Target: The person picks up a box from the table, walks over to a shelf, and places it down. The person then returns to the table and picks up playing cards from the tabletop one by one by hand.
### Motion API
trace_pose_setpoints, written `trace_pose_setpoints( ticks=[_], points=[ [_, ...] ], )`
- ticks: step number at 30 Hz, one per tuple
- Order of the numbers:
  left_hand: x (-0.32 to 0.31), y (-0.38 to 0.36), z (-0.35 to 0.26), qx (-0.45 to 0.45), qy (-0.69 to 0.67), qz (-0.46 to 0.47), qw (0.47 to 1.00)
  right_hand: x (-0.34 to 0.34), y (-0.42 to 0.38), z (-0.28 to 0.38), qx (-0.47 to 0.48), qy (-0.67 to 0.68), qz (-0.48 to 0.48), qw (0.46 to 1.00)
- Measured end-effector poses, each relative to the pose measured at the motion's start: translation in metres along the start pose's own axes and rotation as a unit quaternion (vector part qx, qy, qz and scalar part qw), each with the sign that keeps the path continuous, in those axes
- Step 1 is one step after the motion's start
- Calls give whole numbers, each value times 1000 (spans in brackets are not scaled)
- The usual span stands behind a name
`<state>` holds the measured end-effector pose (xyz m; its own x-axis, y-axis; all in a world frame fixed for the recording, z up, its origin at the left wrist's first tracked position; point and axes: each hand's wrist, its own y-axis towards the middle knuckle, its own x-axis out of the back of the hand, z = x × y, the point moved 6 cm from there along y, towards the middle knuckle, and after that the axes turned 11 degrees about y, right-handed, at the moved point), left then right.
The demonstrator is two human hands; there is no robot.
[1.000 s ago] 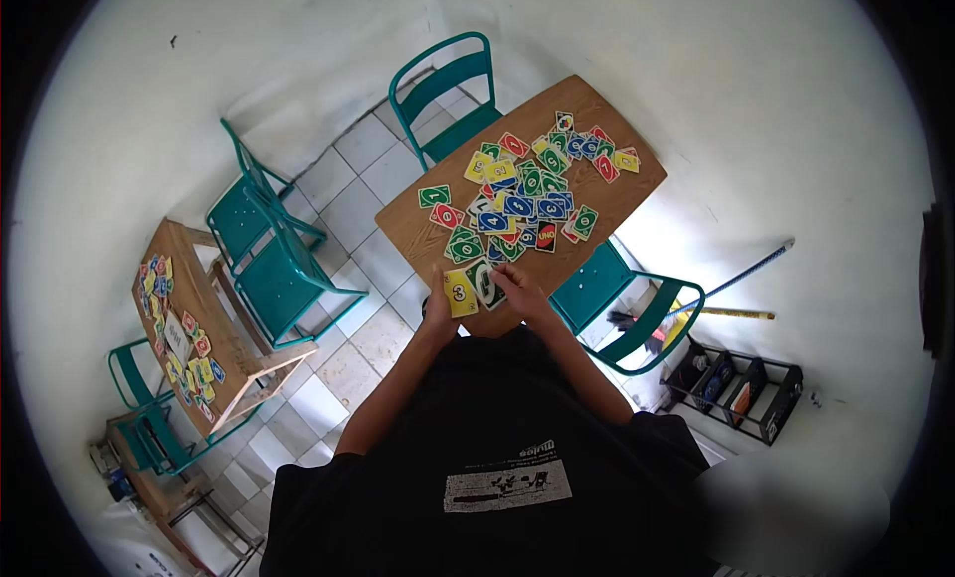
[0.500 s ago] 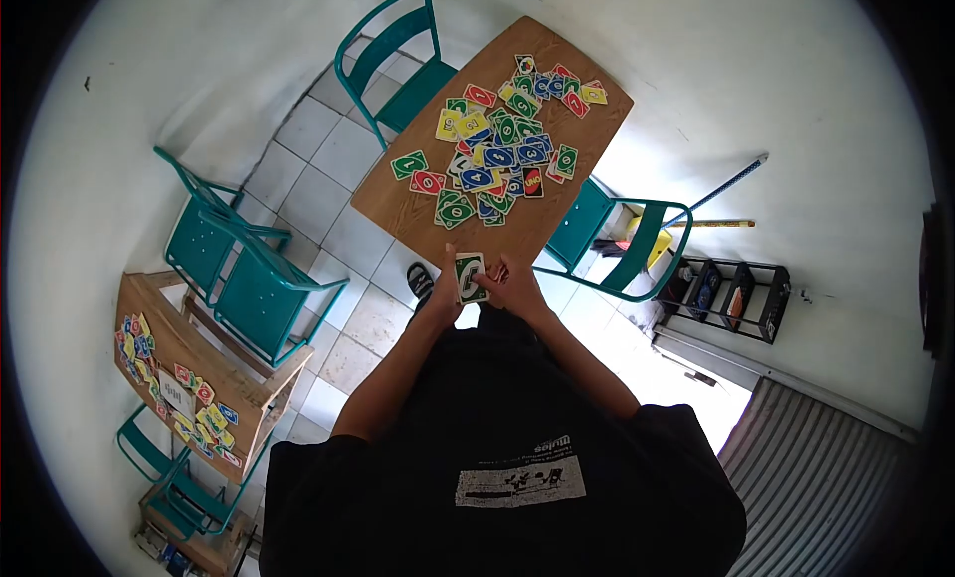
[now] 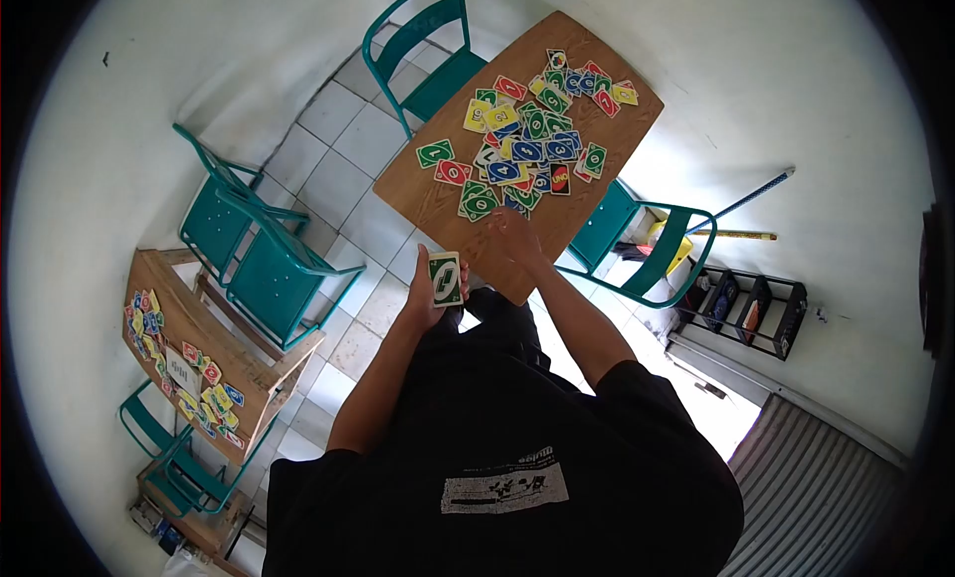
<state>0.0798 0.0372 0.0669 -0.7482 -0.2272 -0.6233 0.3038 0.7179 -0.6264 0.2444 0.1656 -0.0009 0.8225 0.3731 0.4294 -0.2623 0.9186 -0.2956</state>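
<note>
My left hand (image 3: pixel 429 296) is closed around a stack of Uno cards (image 3: pixel 446 281), held in front of my body near the table's corner. The top card is green with a white oval. Over the near end of the wooden table (image 3: pixel 435 204), my right hand (image 3: pixel 514 237) reaches out to the lower edge of the spread Uno cards (image 3: pixel 525 151). Its fingertips are right by the green cards (image 3: pixel 478 200) at the near side, blurred, so I cannot tell whether they grip one. The spread cards lie face up, overlapping, in red, yellow, green and blue.
Teal metal chairs (image 3: pixel 443 85) stand around the table, one of them (image 3: pixel 647 244) at its right side. At left, a second wooden table (image 3: pixel 254 378) carries more cards. A black wall rack (image 3: pixel 748 311) and a roller shutter (image 3: pixel 816 487) are at right.
My right hand has left the stack and moved forward to the cards on the table. My left hand has shifted left, still holding the stack. The view has shifted slightly.
</note>
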Motion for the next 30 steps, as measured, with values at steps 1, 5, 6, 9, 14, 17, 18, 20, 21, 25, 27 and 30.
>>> trace_pose_setpoints(
  ticks=[1, 5, 6, 9, 14, 17, 18, 20, 21, 25, 27, 30],
  points=[
    [2, -4, -1, -1, 4, -1, 1000, -3, 11, 3, 17, -83, 16, 996],
    [23, -25, 5, 13, 1, -46, 999, -22, 42, 6, 59, -302, 70, 949],
    [28, -30, 6, 15, 3, -56, 998, -25, 49, 6, 64, -331, 80, 938],
    [42, -40, 9, 15, 11, -71, 997, -32, 64, -4, 134, -326, 79, 933],
    [50, -47, 7, 15, 0, -95, 995, -44, 74, -15, 160, -380, 64, 909],
    [51, -42, 8, 11, 8, -98, 995, -41, 66, -3, 156, -416, 28, 896],
    [50, -39, 8, 15, 12, -100, 995, -38, 63, 3, 146, -430, 23, 891],
    [45, -34, 8, 23, 21, -100, 995, -29, 48, 16, 123, -395, 32, 910],
    [42, -31, 7, 24, 28, -94, 995, -27, 44, 9, 124, -367, 20, 922],
    [28, -16, 1, 13, 9, -54, 998, -5, 9, 24, 132, -249, -49, 958],
    [23, -4, 0, 2, -1, -35, 999, -6, 0, -9, 39, -70, -56, 995],
    [6, 10, -1, -8, -26, -2, 1000, -2, -24, -25, -17, 123, -70, 990]
  ],
)
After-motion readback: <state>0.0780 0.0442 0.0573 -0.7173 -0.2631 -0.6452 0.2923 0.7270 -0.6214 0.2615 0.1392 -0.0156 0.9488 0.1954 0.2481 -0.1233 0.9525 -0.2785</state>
